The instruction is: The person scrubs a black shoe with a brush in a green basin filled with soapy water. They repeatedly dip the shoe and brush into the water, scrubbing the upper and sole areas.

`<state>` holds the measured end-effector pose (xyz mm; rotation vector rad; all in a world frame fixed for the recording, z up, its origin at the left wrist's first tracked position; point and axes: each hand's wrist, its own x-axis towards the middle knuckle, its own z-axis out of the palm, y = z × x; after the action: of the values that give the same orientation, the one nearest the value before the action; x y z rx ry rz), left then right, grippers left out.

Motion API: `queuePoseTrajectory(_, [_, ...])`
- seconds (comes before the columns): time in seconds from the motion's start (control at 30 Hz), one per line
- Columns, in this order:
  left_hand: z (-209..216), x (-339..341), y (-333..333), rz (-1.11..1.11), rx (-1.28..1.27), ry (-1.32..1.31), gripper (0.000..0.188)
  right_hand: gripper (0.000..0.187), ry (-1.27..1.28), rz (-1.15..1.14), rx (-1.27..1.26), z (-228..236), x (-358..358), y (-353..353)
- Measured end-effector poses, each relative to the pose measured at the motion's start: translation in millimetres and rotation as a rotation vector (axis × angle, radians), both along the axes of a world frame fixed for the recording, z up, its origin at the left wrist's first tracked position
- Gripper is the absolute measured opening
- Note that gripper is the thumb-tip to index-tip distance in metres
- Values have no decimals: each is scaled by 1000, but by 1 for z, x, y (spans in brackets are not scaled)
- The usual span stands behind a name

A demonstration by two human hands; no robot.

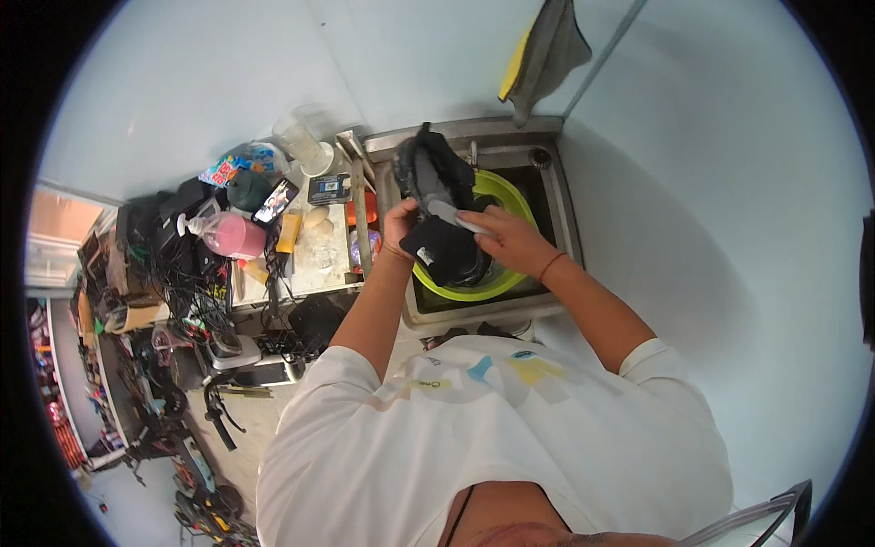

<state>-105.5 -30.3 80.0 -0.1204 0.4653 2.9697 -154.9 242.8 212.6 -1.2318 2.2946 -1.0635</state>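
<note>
My left hand [398, 221] grips a dark wet garment [435, 196] and holds it up over a lime-green basin [504, 196] that sits in a steel sink [558, 202]. My right hand [507, 237] presses a pale oblong object [453, 215], perhaps a brush or a bar of soap, against the garment. The cloth hangs from the sink's back left corner down into the basin and hides most of the basin's inside.
A cluttered counter [314, 260] lies left of the sink, with a pink pump bottle [230, 235], a phone [275, 201], a clear jug [301, 141] and tangled cables [182, 273]. A grey and yellow cloth [545, 50] hangs on the wall above the sink.
</note>
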Motion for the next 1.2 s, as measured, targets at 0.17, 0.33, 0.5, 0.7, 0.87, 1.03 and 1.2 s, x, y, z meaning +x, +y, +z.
queuePoseTrajectory(0.17, [40, -7, 9, 218, -398, 1, 69, 47, 110, -106, -26, -4, 29, -2])
queuePoseTrajectory(0.33, [37, -12, 24, 259, -540, -155, 105, 41, 250, -257, -62, -10, 18, -33])
queuePoseTrajectory(0.5, [45, -8, 37, 215, -489, -223, 91, 42, 252, -497, 12, -29, 8, -77])
queuePoseTrajectory(0.7, [22, -4, 38, 139, -554, -300, 98, 38, 224, -404, 104, -18, 19, -62])
queuePoseTrajectory(0.87, [7, -9, 38, 166, -463, -181, 100, 32, 138, -479, 31, -30, 22, -81])
queuePoseTrajectory(1.03, [-3, -10, 30, 219, -455, -168, 97, 33, 115, -416, 118, -17, 6, -75])
queuePoseTrajectory(1.2, [10, -16, 28, 274, -599, -103, 96, 32, -1, -385, 95, -17, 28, -78])
